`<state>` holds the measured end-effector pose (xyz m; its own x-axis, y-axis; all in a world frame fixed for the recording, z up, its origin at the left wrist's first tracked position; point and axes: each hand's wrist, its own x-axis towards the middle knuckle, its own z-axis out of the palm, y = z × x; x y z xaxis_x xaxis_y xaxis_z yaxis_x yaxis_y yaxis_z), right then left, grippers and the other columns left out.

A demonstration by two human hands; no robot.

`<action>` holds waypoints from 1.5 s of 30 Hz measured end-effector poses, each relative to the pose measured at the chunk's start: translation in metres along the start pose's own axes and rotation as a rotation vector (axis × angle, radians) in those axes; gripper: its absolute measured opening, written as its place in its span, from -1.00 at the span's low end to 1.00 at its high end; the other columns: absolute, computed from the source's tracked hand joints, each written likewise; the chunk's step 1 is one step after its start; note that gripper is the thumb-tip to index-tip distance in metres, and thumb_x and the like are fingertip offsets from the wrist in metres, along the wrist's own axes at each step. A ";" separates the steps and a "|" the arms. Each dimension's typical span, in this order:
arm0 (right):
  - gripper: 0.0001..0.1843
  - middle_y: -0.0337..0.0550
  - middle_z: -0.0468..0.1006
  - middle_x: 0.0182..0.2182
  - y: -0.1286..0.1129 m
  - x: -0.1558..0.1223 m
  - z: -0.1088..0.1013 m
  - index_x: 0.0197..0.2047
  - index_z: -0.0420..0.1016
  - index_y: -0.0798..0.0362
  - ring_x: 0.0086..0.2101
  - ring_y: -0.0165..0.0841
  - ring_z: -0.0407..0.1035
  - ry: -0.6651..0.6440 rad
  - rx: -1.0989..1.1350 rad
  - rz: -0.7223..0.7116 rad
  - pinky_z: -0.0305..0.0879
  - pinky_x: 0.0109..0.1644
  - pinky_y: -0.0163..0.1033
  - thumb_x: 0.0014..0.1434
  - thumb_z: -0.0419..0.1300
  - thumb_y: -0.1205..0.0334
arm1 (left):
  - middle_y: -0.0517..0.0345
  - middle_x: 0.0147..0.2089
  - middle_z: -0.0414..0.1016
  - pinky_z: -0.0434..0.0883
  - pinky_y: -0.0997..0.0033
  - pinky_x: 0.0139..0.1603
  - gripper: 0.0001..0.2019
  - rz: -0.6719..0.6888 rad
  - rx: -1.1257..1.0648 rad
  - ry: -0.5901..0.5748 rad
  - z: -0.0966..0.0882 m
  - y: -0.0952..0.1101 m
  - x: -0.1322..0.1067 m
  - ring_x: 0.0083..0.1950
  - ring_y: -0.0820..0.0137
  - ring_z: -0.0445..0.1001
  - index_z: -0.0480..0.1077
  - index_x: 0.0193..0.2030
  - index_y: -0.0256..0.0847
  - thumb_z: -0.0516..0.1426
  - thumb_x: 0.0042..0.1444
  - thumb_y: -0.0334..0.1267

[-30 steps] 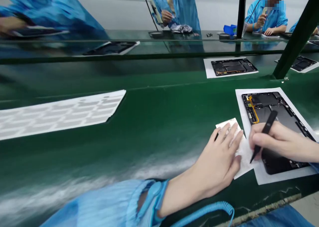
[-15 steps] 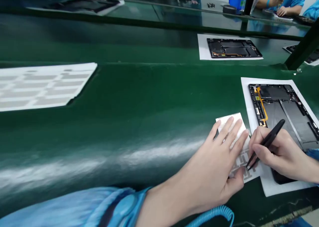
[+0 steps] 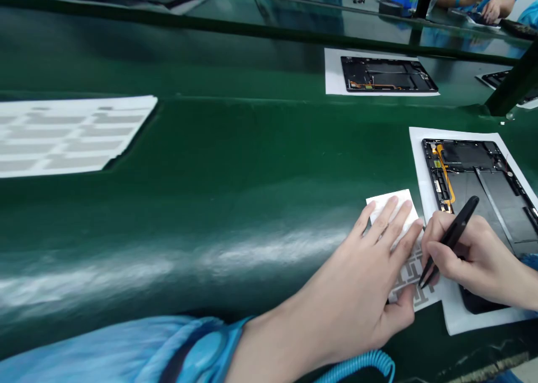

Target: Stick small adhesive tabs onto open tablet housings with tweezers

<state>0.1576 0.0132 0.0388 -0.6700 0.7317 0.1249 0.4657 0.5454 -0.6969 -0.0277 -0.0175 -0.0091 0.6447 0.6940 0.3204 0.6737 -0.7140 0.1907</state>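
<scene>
Your left hand (image 3: 367,273) lies spread on the patterned sheet (image 3: 408,275); your right hand (image 3: 468,254) grips tweezers (image 3: 455,230), tips at its grey shapes (image 3: 419,298). You seem to be picking one loose; lifting it would call for steady left-hand pressure. The uncovered device (image 3: 500,187) lies beneath and beyond your right hand.

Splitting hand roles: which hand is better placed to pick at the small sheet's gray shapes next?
Right, likely. The right hand holds black tweezers, tips by the gray shapes. The left hand lies across the patterned sheet, fingers spread, apparently steadying it.
</scene>
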 end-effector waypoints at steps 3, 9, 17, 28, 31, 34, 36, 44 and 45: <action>-0.82 -0.28 0.37 -0.57 0.000 0.001 0.001 -0.44 0.22 0.04 -0.59 -0.44 0.34 0.031 -0.020 -0.034 0.26 -0.53 -0.35 0.22 -0.01 0.35 | -0.33 0.41 -0.02 -0.05 -0.12 0.38 -0.39 -0.008 -0.019 -0.011 0.000 0.000 0.001 0.45 -0.09 -0.14 0.12 0.31 -0.49 0.01 0.21 -0.14; -0.80 -0.30 0.35 -0.60 0.000 0.002 -0.001 -0.46 0.22 0.04 -0.60 -0.46 0.32 0.018 -0.065 -0.093 0.24 -0.55 -0.39 0.20 -0.02 0.38 | -0.32 0.42 -0.03 -0.04 -0.13 0.37 -0.40 -0.012 -0.035 -0.003 0.001 0.001 0.001 0.45 -0.10 -0.15 0.13 0.30 -0.48 0.02 0.20 -0.14; -0.76 -0.32 0.31 -0.59 -0.001 0.003 -0.002 -0.49 0.16 0.02 -0.58 -0.47 0.27 -0.039 -0.037 -0.090 0.21 -0.50 -0.37 0.22 -0.01 0.37 | -0.36 0.40 0.01 -0.08 -0.13 0.38 -0.37 -0.015 -0.011 -0.002 0.002 0.001 0.002 0.45 -0.10 -0.15 0.11 0.32 -0.52 0.03 0.18 -0.14; -0.77 -0.25 0.44 -0.45 -0.018 -0.023 -0.019 -0.38 0.35 0.04 -0.49 -0.45 0.45 0.144 0.260 -0.022 0.41 -0.47 -0.40 0.33 0.11 0.20 | -0.44 0.38 0.01 0.13 -0.25 0.27 -0.42 0.125 0.057 0.098 0.004 -0.005 -0.002 0.42 -0.16 -0.05 0.07 0.32 -0.54 0.00 0.18 -0.33; -0.88 -0.21 0.52 -0.39 -0.014 -0.056 -0.017 -0.31 0.47 0.01 -0.35 -0.40 0.50 0.429 0.122 -0.017 0.47 -0.30 -0.40 0.28 0.21 0.21 | -0.26 0.23 0.29 0.18 -0.11 0.26 -0.64 0.326 -0.020 0.233 0.000 -0.001 -0.001 0.31 -0.03 0.18 0.25 0.19 -0.42 -0.04 0.30 -0.33; -0.91 -0.20 0.55 -0.38 0.001 -0.089 -0.001 -0.33 0.51 -0.01 -0.34 -0.40 0.51 0.655 0.055 0.088 0.50 -0.29 -0.44 0.24 0.25 0.24 | -0.04 -0.11 0.49 0.34 0.14 0.11 -0.74 0.469 -0.106 0.314 -0.001 0.007 0.005 0.01 0.15 0.38 0.42 -0.08 -0.35 -0.06 0.37 -0.30; -0.89 -0.21 0.56 -0.39 0.010 -0.104 0.013 -0.35 0.50 -0.01 -0.39 -0.41 0.51 0.787 0.072 0.160 0.51 -0.34 -0.44 0.25 0.23 0.24 | 0.00 -0.28 0.49 0.40 0.23 -0.06 -0.72 0.499 -0.133 0.289 0.000 0.013 0.011 -0.16 0.22 0.41 0.46 -0.22 -0.39 -0.07 0.37 -0.40; -0.87 -0.24 0.52 -0.48 0.010 -0.104 0.028 -0.40 0.46 0.04 -0.58 -0.45 0.45 0.987 0.240 0.149 0.47 -0.49 -0.40 0.20 0.28 0.31 | -0.03 -0.40 0.47 0.42 0.29 -0.24 -0.68 0.553 -0.334 0.198 0.004 0.032 0.018 -0.30 0.29 0.41 0.48 -0.28 -0.49 -0.09 0.32 -0.57; -0.86 -0.25 0.50 -0.49 0.008 -0.102 0.029 -0.41 0.45 0.04 -0.59 -0.47 0.42 0.992 0.271 0.153 0.44 -0.51 -0.41 0.20 0.28 0.31 | -0.01 -0.40 0.47 0.42 0.29 -0.24 -0.70 0.546 -0.337 0.199 0.004 0.032 0.018 -0.30 0.29 0.42 0.47 -0.29 -0.48 -0.07 0.33 -0.54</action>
<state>0.2130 -0.0691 0.0000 0.2192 0.8599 0.4611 0.2776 0.3981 -0.8743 0.0075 -0.0276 -0.0010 0.7603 0.2179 0.6120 0.0993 -0.9700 0.2220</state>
